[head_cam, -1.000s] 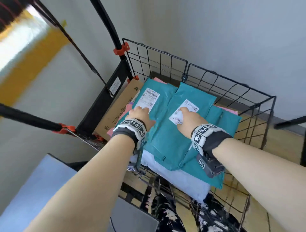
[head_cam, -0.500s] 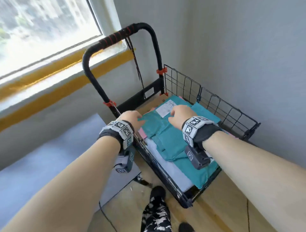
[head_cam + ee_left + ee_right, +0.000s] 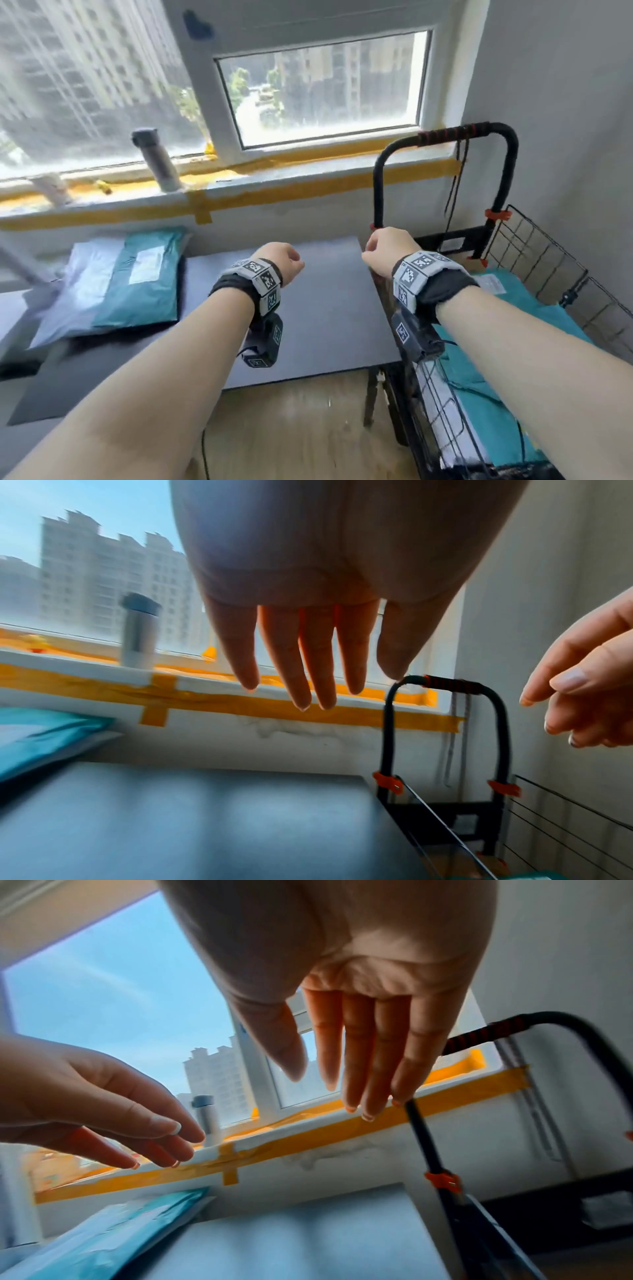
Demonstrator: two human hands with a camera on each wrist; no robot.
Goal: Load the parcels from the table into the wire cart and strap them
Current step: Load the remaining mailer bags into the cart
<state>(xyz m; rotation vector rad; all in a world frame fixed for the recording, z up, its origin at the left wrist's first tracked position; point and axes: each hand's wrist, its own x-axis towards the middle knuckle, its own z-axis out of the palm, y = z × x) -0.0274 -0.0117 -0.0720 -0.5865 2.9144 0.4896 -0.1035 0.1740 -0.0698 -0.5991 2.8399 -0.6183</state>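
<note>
Head view shows both hands up in the air between the wire cart (image 3: 534,274) and the table (image 3: 318,308). The left hand (image 3: 279,262) holds nothing. In the left wrist view its fingers (image 3: 301,656) hang long and loose. The right hand (image 3: 388,251) holds nothing too, and in the right wrist view its fingers (image 3: 373,1053) are straight and relaxed. It is near the black handle (image 3: 445,137) of the cart, but I cannot tell if it touches it.

Some teal parcels (image 3: 496,394) already lie flat in the cart. Two more wait on the far left of the table: a teal parcel (image 3: 144,284) lying partly on top of a pale parcel (image 3: 82,284).

So I think the loading step is only partly done, and the hands are going for more. The next move needs a long reach to the left, across the dark table top. Both hands should slide under the soft bags so they do not droop or slip. Strapping comes later. A thin black cord (image 3: 457,178) hangs from the handle and may be the strap.

Each teal parcel has a white label (image 3: 145,265), but the words on it are too blurry to read. The wrist bands (image 3: 258,279) have black and white square codes, not words.
</note>
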